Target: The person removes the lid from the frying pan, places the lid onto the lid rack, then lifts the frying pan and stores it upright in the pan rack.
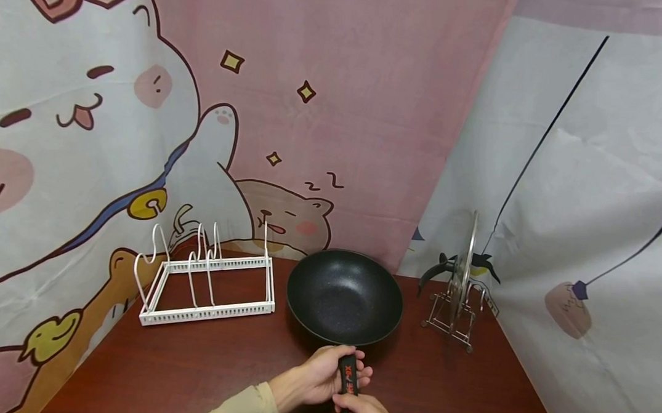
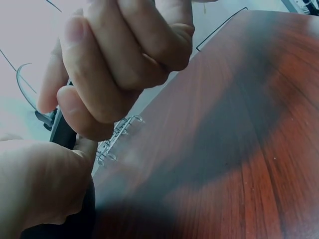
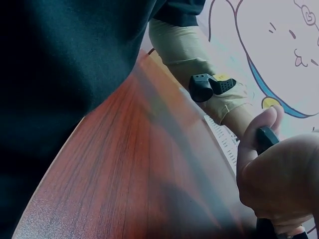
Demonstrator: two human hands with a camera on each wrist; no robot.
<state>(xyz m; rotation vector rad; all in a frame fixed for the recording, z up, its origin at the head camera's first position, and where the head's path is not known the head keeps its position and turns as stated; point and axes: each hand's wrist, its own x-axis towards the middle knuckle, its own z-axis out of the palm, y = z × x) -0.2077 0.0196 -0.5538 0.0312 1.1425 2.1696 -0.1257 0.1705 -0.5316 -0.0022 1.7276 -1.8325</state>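
A black wok with a dark, speckled inside sits at the middle of the table, opening upward. Its black handle, printed in red, points toward me. My left hand holds the handle near the pan, thumb across the top and fingers underneath, their tips showing on the right side. Closer to the handle's end, my right hand grips it with the thumb on top; its lower part is cut off by the frame edge. In the right wrist view, the handle tip shows beside the thumb.
A white rack with upright loops stands left of the wok. At the right, a wire stand holds a glass lid on edge. The brown table meets a cartoon-printed cloth behind and at both sides.
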